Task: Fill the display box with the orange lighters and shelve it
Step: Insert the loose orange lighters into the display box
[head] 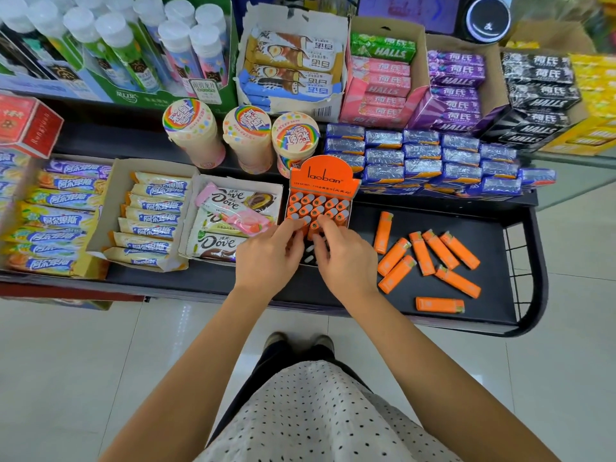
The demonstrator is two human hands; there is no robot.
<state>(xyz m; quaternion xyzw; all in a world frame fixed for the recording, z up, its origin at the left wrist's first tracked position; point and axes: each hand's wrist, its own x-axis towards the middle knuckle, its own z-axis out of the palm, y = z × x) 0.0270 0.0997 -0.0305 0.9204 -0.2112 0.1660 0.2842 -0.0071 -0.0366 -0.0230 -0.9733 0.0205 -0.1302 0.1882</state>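
While your left hand [266, 258] and right hand [343, 261] meet over the orange display box [320, 201] on the black shelf [433, 215], your fingers [293, 225] pinch an upright orange lighter [313, 228] at its front row. Two back rows stand filled. Eight loose lighters [433, 258] lie just right of the box.

Glossy pale tiled floor [83, 361] reflects overhead light beneath a black, sweets-laden shelf [433, 315], seemingly in a shop.

Both bare forearms outstretched, left grip [270, 258] and right grip [345, 261] side by side, fingers curled.
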